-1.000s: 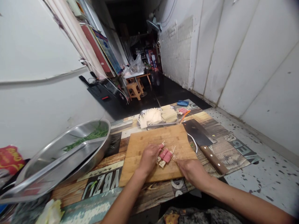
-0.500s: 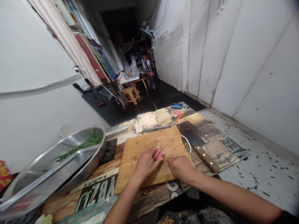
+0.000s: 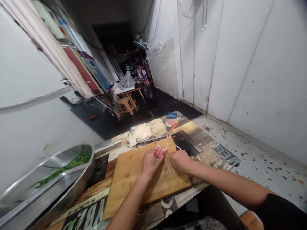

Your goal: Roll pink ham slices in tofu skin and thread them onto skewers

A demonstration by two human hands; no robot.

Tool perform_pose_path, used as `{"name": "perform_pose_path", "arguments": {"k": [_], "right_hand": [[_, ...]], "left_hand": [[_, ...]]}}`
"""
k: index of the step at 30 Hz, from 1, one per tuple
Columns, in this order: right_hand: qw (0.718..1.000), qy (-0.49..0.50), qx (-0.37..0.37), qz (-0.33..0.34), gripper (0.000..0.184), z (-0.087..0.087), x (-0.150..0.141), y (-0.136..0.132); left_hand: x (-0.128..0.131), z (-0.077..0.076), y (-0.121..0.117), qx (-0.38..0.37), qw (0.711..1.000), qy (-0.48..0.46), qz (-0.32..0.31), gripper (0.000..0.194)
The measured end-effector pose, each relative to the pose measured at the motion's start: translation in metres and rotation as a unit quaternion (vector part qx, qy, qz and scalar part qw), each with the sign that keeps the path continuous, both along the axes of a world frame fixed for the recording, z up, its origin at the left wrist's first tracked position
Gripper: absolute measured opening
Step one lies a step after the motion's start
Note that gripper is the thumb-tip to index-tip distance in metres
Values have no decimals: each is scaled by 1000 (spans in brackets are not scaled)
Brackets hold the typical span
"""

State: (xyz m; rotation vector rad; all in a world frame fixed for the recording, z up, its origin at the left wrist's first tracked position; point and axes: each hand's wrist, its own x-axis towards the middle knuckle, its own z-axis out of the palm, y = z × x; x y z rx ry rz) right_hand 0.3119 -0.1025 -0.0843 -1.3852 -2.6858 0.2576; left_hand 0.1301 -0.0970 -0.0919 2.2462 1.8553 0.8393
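On the wooden cutting board [image 3: 134,179], my left hand [image 3: 150,163] is closed around a pink meat roll [image 3: 159,152] with thin white mushroom stalks sticking out of its far end. My right hand [image 3: 180,160] is closed beside it, touching the roll's right side; what its fingers pinch is hidden. Both hands sit near the far edge of the board. A cleaver [image 3: 184,142] with a dark blade lies just right of the board, its handle hidden behind my right hand.
A metal tray [image 3: 134,140] beyond the board holds white mushroom stalks and beige sheets. Large steel basins [image 3: 48,188] with green stems stand at the left. A blue object [image 3: 171,115] lies at the mat's far end. White walls rise on both sides; speckled floor lies right.
Both hands moved toward the board's far edge and closed in around the roll. The camera swung up and left, so the board sits lower and the cleaver's handle is now covered.
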Motion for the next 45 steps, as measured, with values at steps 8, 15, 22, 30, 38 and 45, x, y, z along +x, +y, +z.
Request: {"name": "perform_pose_path", "arguments": {"k": [8,15,22,30,38,45], "right_hand": [[995,-83,35,43,22,-11,8,3],[993,-103,31,54,24,4,11,12],[998,-49,4,-49,31,23,41,-16],[994,52,31,-93,32,1,53,-75],[958,214,131,-141,33,-17,92,-96],[931,290,170,-140,27,-39,102,-101]], "left_hand": [[12,-12,-17,9,999,-44,28,33],[9,-18,-11,35,997,-69,28,33],[8,-19,-11,35,997,-61,25,32],[7,-18,-11,35,999,-33,16,31],[5,-13,-26,35,999,-21,8,26],[-7,-16,-37,51,998,-29,39,29]]}}
